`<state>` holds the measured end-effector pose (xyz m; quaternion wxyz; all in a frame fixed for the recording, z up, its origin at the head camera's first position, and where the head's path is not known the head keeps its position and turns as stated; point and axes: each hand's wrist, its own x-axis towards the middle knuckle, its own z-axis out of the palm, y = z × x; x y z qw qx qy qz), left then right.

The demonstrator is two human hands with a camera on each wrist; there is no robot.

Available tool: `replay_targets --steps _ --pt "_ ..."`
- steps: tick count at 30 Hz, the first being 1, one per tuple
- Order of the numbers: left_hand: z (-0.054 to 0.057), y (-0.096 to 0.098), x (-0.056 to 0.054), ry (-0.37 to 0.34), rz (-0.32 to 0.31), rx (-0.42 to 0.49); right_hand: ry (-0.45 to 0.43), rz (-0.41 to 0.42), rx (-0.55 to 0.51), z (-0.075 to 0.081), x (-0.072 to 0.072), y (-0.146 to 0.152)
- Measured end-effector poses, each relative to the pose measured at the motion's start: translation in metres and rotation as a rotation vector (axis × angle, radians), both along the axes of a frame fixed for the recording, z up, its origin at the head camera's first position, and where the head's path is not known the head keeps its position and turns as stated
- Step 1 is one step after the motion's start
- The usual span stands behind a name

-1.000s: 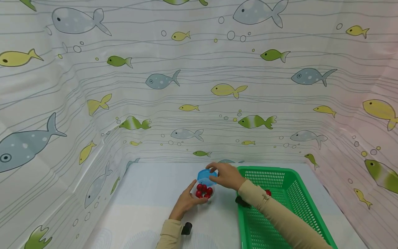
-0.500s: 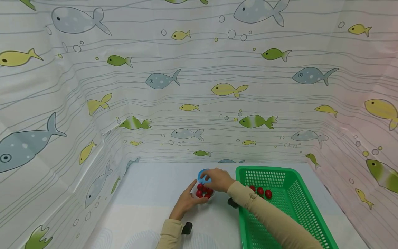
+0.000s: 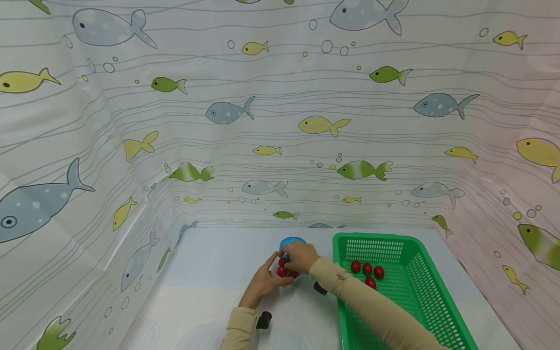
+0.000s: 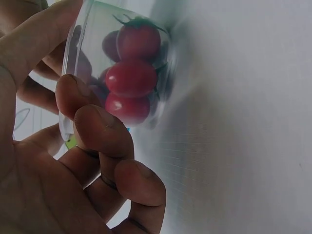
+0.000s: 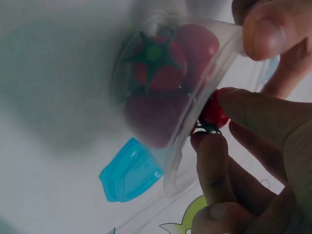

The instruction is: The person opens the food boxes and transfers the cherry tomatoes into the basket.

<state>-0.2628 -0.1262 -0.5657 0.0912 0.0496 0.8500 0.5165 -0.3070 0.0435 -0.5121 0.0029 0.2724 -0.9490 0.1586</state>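
My left hand (image 3: 262,282) curls round a clear plastic tub (image 4: 97,17), thumb and fingers along its side and rim. Inside the tub are several red cherry tomatoes (image 4: 131,78) with green stalks. My right hand (image 3: 301,257) reaches over the tub's mouth, and its thumb and finger pinch one cherry tomato (image 5: 213,112) at the rim. In the head view, the right hand covers part of the tub. Just behind the tub sits a translucent blue plastic piece (image 3: 292,240), which the right wrist view also shows below the rim.
A green slotted basket (image 3: 341,296) stands on the table to the right, beneath the right forearm. Several red tomatoes (image 3: 367,268) lie in its far left part. A white cloth with printed fish (image 3: 319,125) rises around the back and sides.
My right hand has moved from beside the blue piece down and slightly left into the tub's mouth, taking hold of a tomato. The sleeve's shift uncovers more basket tomatoes. The left hand stays put.
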Motion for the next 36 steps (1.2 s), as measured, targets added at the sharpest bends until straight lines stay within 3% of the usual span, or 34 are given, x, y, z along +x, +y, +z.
replay_targets --steps 6,16,27,36 --pt "0.000 0.000 0.000 0.007 -0.002 -0.003 0.074 -0.013 0.057 -0.016 -0.005 -0.006" --pt "0.001 0.001 0.001 0.015 0.000 -0.006 0.172 -0.009 0.088 -0.018 -0.003 -0.012" --pt "0.000 0.001 0.001 0.007 0.001 0.027 0.185 -0.006 0.080 -0.020 -0.004 -0.012" --pt "0.002 0.000 0.002 -0.005 -0.001 0.016 0.112 -0.016 0.050 -0.010 -0.001 -0.002"
